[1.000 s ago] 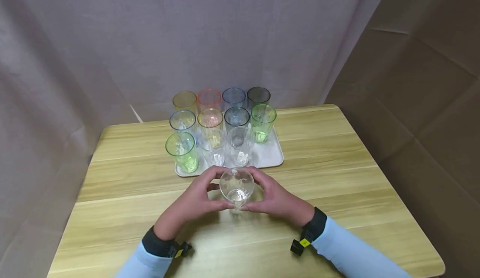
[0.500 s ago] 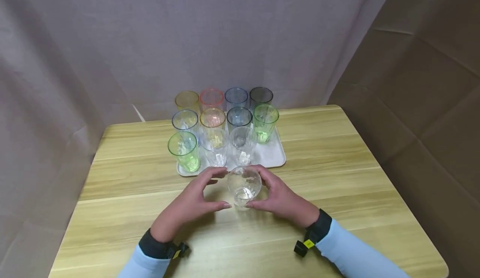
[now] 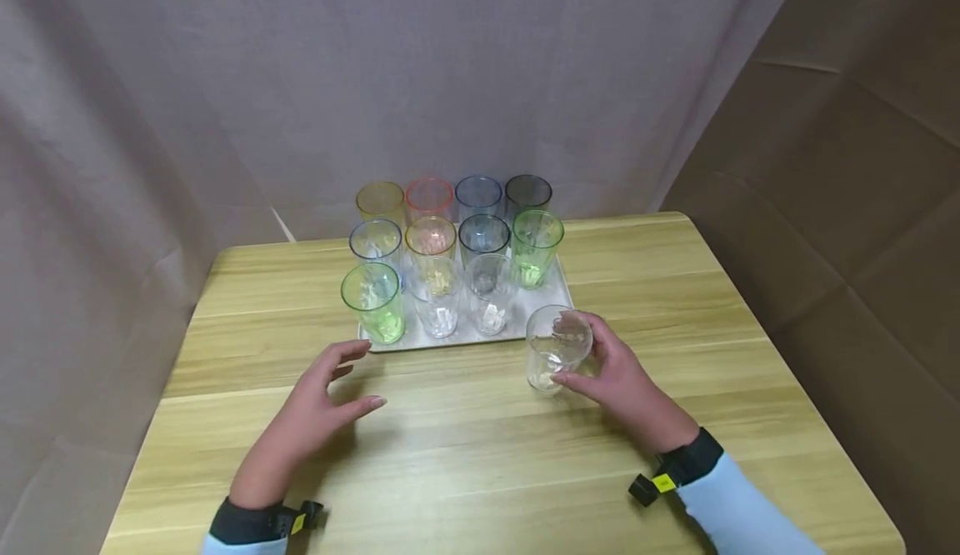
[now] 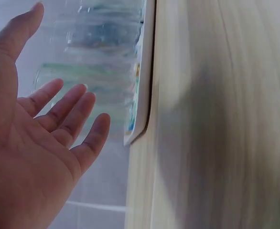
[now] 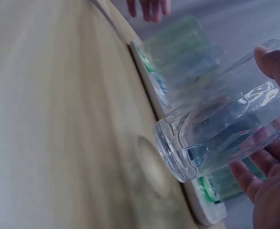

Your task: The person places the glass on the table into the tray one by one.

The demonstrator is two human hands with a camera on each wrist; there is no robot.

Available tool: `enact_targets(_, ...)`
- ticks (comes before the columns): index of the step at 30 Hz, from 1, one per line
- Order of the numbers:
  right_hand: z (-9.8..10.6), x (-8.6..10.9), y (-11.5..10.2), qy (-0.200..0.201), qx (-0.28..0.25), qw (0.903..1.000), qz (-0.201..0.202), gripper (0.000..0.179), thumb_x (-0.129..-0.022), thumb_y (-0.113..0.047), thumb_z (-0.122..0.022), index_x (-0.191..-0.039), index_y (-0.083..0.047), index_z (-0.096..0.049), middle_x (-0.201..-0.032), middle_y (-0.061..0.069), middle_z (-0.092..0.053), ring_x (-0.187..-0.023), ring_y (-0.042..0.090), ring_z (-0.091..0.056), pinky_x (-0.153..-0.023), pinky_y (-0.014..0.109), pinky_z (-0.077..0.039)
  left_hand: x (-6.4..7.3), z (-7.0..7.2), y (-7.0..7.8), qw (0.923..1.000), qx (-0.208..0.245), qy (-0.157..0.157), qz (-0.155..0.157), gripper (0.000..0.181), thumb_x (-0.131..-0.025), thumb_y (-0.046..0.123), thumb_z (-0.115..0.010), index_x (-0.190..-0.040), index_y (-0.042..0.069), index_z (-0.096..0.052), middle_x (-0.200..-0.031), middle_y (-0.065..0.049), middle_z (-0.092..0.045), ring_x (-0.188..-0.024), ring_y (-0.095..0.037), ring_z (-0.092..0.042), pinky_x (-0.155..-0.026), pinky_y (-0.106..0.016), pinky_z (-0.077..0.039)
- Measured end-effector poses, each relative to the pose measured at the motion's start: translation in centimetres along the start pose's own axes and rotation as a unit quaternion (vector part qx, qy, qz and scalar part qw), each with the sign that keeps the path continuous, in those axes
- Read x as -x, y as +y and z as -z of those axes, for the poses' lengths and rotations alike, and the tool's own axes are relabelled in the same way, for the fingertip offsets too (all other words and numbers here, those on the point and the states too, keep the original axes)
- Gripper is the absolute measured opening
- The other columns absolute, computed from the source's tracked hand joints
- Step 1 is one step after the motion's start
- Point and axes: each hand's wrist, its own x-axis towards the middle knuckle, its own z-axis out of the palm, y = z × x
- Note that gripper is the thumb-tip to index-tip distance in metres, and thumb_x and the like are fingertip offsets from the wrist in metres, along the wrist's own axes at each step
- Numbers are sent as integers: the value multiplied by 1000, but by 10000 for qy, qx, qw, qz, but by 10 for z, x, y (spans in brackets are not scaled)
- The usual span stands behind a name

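My right hand (image 3: 618, 372) holds a clear glass (image 3: 555, 351) near the tray's front right corner, thumb on the near side and fingers round the far side. In the right wrist view the glass (image 5: 226, 129) is above the table, with a gap between its base and the wood. My left hand (image 3: 322, 401) hovers over the table in front of the tray's left end, its fingers relaxed and apart from any glass. The left wrist view shows that hand's palm (image 4: 35, 162) with nothing in it.
A white tray (image 3: 551, 292) bears rows of glasses: a green glass (image 3: 375, 305) at front left, clear glasses (image 3: 491, 297) beside it, another green glass (image 3: 536, 247) at right, and several tinted ones behind. A curtain (image 3: 480, 63) hangs behind the wooden table (image 3: 465, 455).
Both hands were at the clear glass. The left hand has let go and moved left; the right hand has carried the glass to the right.
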Motion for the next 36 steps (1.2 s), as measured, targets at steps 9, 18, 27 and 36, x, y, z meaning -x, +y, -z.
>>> enact_targets(9,24,-52,5,233,79,9994,256,80,-90,-13,-82,-156,-14,-38,-152,9,-51,-141,21,-44,-124,54,-25,-2,5,0,9998,-142,159,-14,74,-83,19,-88,-146,5,-52,-147,-9,-54,-136,-29,-48,-111,-58,-44)
enact_targets(18,21,-81,22,195,123,9997,34,82,-92,-11,-79,-159,-5,-32,-155,15,-47,-144,30,-41,-123,56,-26,-1,6,-2,9997,-181,128,77,75,-84,23,-88,-146,4,-52,-147,-10,-54,-137,-29,-48,-112,-58,-44)
enact_targets(27,15,-84,33,177,193,9991,-332,81,-92,-27,-81,-158,-18,-35,-155,3,-49,-146,19,-38,-126,48,-21,-1,7,-2,9997,-187,138,125,72,-84,15,-87,-146,3,-51,-147,-11,-54,-136,-31,-48,-111,-58,-44)
enact_targets(36,15,-83,30,68,278,9991,-312,88,-91,-29,-82,-161,-18,-30,-157,5,-46,-148,22,-34,-126,52,-20,-2,10,-4,9991,-342,147,198,73,-85,21,-87,-146,4,-51,-147,-10,-53,-137,-31,-47,-112,-58,-43)
